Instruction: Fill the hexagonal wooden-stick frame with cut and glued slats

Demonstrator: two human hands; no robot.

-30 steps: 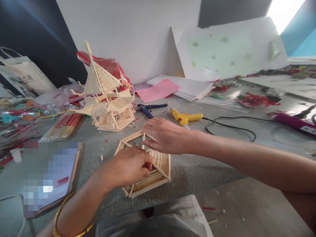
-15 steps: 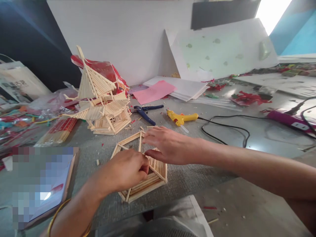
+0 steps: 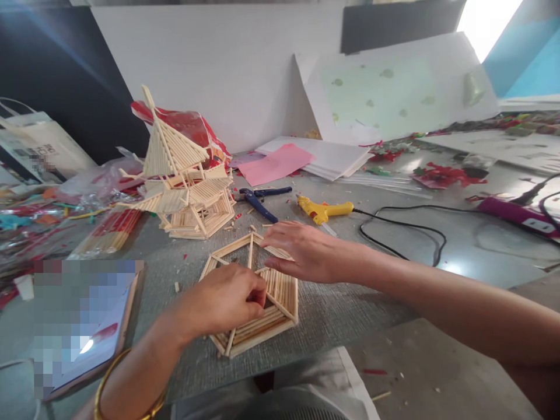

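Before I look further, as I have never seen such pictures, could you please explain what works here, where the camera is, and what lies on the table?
No machine works here: a person works bare-handed. Every picture comes from one camera worn on that person's head, looking forward and down.

The left hand is curled over a six-sided stick frame; whether its fingers hold something is hidden. The right hand is open over the frame's far right side.

Beyond, on the table, are a stick tower, a blue tool, a yellow glue gun and pink paper. A tablet lies on the left.
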